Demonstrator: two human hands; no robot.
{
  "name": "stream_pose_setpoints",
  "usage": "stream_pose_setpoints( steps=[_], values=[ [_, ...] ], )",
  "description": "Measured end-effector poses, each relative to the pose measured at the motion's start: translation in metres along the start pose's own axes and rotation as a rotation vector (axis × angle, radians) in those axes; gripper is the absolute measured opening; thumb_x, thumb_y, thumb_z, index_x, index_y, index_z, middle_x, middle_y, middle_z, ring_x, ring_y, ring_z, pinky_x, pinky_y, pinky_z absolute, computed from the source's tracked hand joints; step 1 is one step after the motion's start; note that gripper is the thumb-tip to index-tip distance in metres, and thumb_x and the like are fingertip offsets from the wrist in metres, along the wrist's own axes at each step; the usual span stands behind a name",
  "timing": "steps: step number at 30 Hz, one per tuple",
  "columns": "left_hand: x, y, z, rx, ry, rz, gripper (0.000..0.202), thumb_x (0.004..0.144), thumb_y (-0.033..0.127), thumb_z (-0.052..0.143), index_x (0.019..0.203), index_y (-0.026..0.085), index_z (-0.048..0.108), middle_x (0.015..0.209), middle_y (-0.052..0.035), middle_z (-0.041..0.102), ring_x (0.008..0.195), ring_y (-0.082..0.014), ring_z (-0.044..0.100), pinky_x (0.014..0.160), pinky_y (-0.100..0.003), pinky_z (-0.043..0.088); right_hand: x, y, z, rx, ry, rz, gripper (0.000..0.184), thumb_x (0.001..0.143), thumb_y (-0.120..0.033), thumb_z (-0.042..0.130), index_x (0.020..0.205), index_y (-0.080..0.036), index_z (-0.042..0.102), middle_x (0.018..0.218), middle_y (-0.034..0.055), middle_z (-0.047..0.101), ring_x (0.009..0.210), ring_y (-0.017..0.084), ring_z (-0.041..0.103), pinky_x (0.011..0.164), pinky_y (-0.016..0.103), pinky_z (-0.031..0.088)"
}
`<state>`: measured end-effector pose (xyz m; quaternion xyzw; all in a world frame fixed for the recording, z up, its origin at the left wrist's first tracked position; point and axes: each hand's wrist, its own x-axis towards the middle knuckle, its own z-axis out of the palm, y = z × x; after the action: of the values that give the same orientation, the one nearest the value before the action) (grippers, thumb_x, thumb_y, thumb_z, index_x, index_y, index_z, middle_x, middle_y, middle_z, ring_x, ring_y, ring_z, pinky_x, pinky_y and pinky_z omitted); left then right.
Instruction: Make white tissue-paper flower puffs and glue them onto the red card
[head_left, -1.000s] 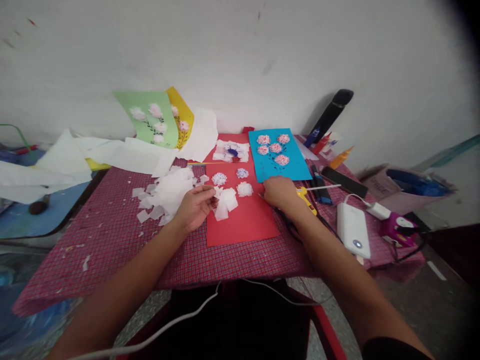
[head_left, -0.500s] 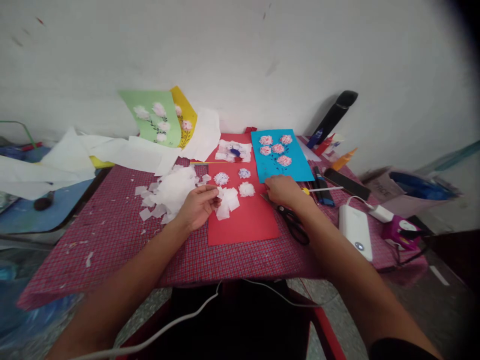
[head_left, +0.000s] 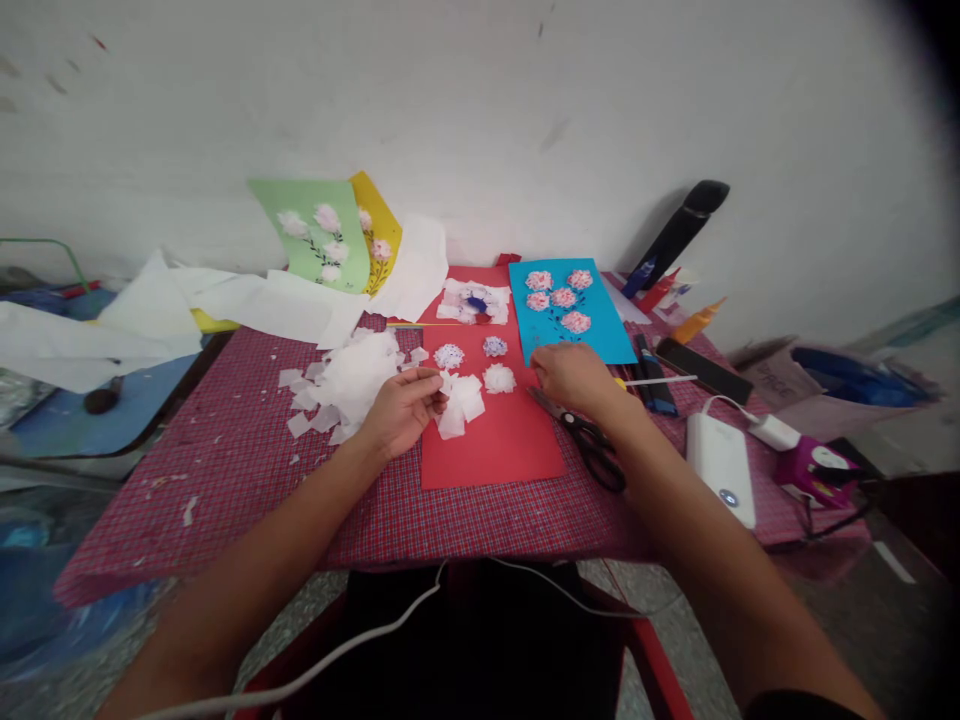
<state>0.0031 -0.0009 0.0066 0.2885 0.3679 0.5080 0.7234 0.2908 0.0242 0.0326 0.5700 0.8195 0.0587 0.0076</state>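
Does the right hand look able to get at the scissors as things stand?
Probably yes: the right hand sits just above the scissors with nothing between them, and their handles lie uncovered.

Left hand [head_left: 403,412]: any held item hidden. Blue stuff [head_left: 855,375] in carton [head_left: 772,385] too blurred to name.

Scissors [head_left: 591,447] beside paper sheet [head_left: 491,445]; power bank [head_left: 721,468] further right.

Head-worn view, facing forward and down
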Motion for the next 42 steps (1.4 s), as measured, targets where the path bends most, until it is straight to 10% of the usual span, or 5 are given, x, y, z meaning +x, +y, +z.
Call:
stream_pose_setpoints(
  steps=[8, 13, 22, 32, 42],
  values=[
    [0.004, 0.003, -0.001, -0.068, 0.089, 0.137, 0.028, 0.062, 0.018, 0.089, 0.082, 0.014, 0.069, 0.070, 0.0001, 0.067, 0.063, -0.0130, 0.065, 0.064, -0.029, 0.053, -0.011, -0.035, -0.033, 0.504, 0.443, 0.047, 0.027, 0.099, -0.026, 0.037, 0.111, -0.016, 0.059, 0.100, 0.0126, 0.069, 0.089, 0.023, 0.062, 0.077, 0.034, 0.042],
    [0.005, 0.011, -0.002, -0.090, 0.129, 0.220, 0.023, 0.065, 0.017, 0.086, 0.081, 0.015, 0.069, 0.068, -0.0005, 0.066, 0.063, -0.0127, 0.064, 0.064, -0.027, 0.052, 0.000, -0.068, -0.027, 0.620, 0.120, -0.055, 0.027, 0.093, -0.037, 0.054, 0.109, -0.018, 0.063, 0.100, 0.0101, 0.070, 0.088, 0.022, 0.064, 0.076, 0.033, 0.047],
    [0.006, 0.037, -0.008, -0.119, 0.167, 0.323, 0.015, 0.071, 0.013, 0.080, 0.079, 0.017, 0.068, 0.069, -0.0012, 0.068, 0.064, -0.0119, 0.064, 0.066, -0.026, 0.053, 0.023, -0.108, -0.016, 0.272, -0.180, 0.017, 0.091, 0.073, -0.077, 0.068, 0.140, -0.018, 0.054, 0.123, 0.0222, 0.065, 0.100, 0.038, 0.068, 0.076, 0.042, 0.052],
    [0.005, 0.036, -0.007, -0.092, 0.166, 0.296, 0.013, 0.074, 0.014, 0.078, 0.080, 0.017, 0.067, 0.069, -0.0001, 0.066, 0.065, -0.0113, 0.063, 0.068, -0.027, 0.053, 0.036, -0.117, -0.014, 0.302, -0.287, -0.080, 0.033, 0.089, -0.036, 0.059, 0.114, -0.017, 0.067, 0.113, 0.0177, 0.074, 0.098, 0.032, 0.070, 0.072, 0.037, 0.049],
    [0.003, 0.041, -0.007, -0.113, 0.147, 0.307, 0.016, 0.070, 0.014, 0.081, 0.079, 0.017, 0.067, 0.068, 0.0001, 0.066, 0.064, -0.0113, 0.063, 0.066, -0.026, 0.053, 0.036, -0.169, -0.020, 0.385, -0.284, -0.121, 0.030, 0.090, -0.033, 0.056, 0.110, -0.014, 0.069, 0.109, 0.0181, 0.076, 0.094, 0.029, 0.073, 0.068, 0.033, 0.050]
  ],
)
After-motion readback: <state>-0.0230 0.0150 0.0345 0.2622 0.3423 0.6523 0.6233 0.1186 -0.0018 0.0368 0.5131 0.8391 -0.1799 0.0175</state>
